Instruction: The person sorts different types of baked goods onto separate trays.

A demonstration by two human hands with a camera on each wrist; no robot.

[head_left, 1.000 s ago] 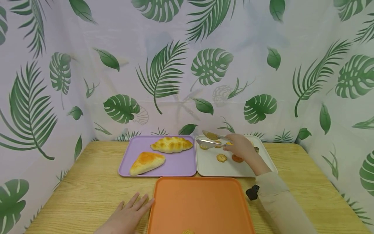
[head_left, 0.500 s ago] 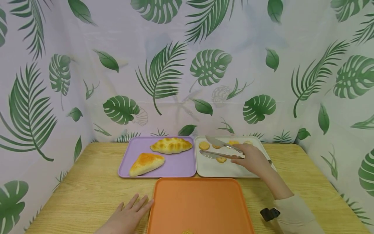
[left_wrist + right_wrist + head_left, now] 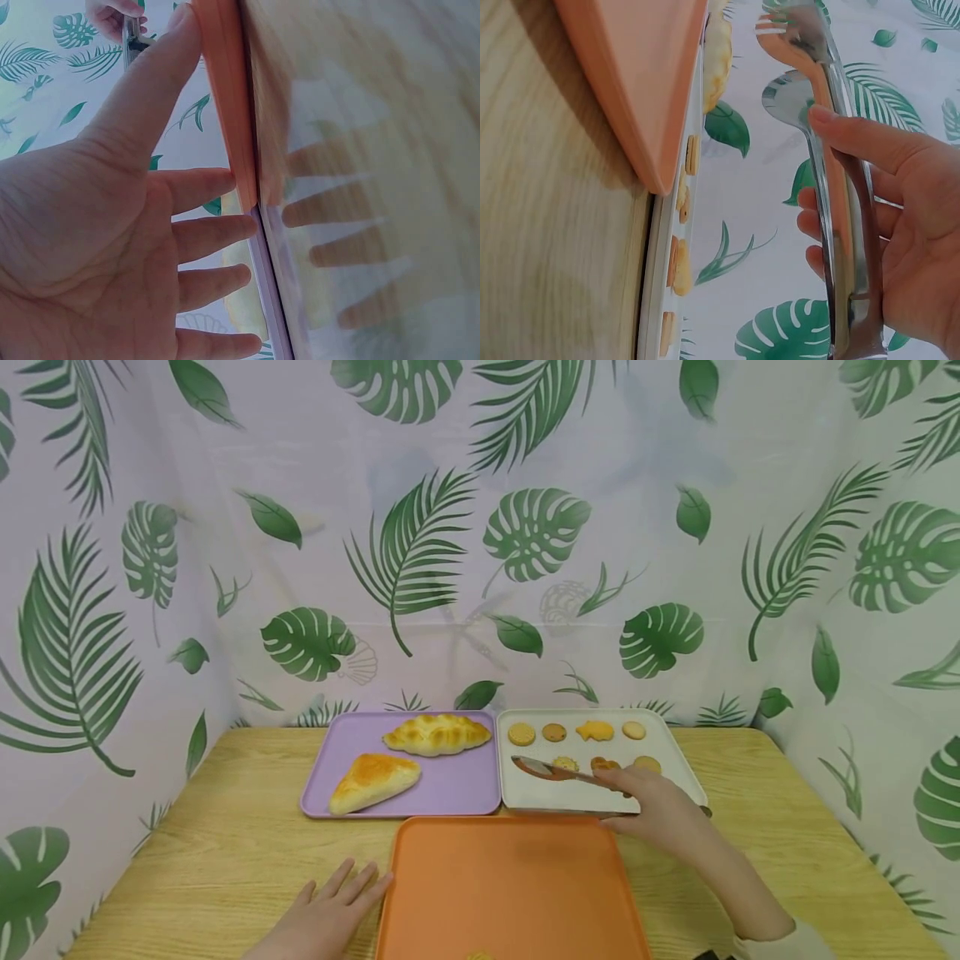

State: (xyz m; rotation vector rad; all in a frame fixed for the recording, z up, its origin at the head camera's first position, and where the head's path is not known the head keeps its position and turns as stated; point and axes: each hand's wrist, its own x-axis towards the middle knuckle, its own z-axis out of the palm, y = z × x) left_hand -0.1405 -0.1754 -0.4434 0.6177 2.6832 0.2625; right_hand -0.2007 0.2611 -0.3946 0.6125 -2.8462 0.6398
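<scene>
My right hand (image 3: 667,818) grips metal serving tongs (image 3: 558,771) over the near edge of the white tray (image 3: 678,752). The tongs' arms are spread, with no food between their ends; in the right wrist view one tip (image 3: 784,41) is slotted like a fork and the other (image 3: 789,97) is broad and smooth. Behind them on the white tray lie several cookies, including a fish-shaped one (image 3: 596,731) and a pretzel-shaped one (image 3: 604,765). My left hand (image 3: 318,906) lies flat with spread fingers, its fingertips at the left rim of the orange tray (image 3: 517,885).
A purple tray (image 3: 450,789) left of the white one bears a braided loaf (image 3: 437,735) and a triangular bread (image 3: 375,782). On the orange tray, a small yellow piece (image 3: 480,956) shows at the bottom frame edge. A leaf-patterned cloth (image 3: 435,652) stands behind the wooden table (image 3: 225,827).
The right hand has drawn the tongs back from the far part of the white tray toward its near edge, uncovering the cookies. The left hand has stayed in place.
</scene>
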